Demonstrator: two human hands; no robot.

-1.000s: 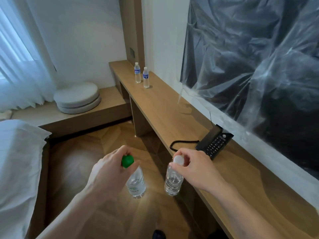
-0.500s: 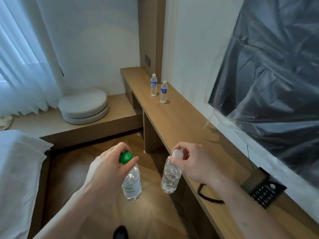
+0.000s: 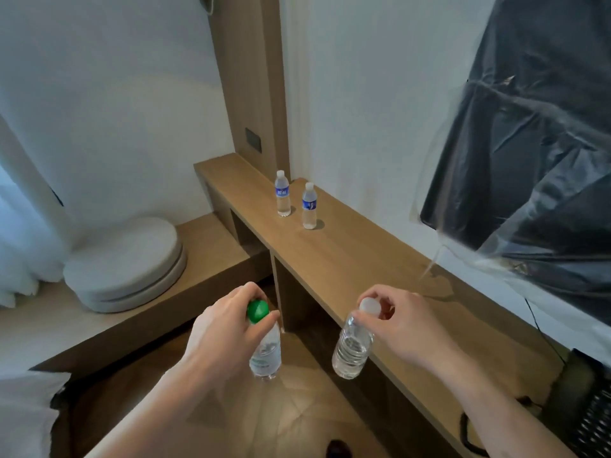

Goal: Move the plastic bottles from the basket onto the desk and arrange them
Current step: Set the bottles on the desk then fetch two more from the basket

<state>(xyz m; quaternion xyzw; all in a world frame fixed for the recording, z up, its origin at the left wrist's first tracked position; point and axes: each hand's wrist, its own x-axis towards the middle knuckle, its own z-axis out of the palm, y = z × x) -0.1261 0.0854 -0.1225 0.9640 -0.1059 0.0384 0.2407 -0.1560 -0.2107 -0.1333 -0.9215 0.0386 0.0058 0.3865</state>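
Note:
My left hand point(image 3: 228, 328) grips a clear plastic bottle with a green cap point(image 3: 266, 353) by its neck, hanging above the wooden floor. My right hand point(image 3: 401, 320) pinches the neck of a clear bottle with a white cap point(image 3: 352, 353), held at the front edge of the long wooden desk point(image 3: 357, 259). Two blue-labelled bottles stand upright at the desk's far end: one point(image 3: 282, 193) nearer the wall post, the other point(image 3: 309, 206) just right of it. No basket is in view.
A black telephone point(image 3: 591, 411) with a coiled cord sits on the desk at the right edge. A dark screen wrapped in plastic film point(image 3: 529, 143) hangs above the desk. Round grey cushions point(image 3: 129, 262) lie on a low bench at left, and white bedding point(image 3: 23, 414) is at lower left.
I have walked forward along the desk, so the two standing bottles are closer and the telephone has slid to the lower right. Both hands still hold their bottles the same way.

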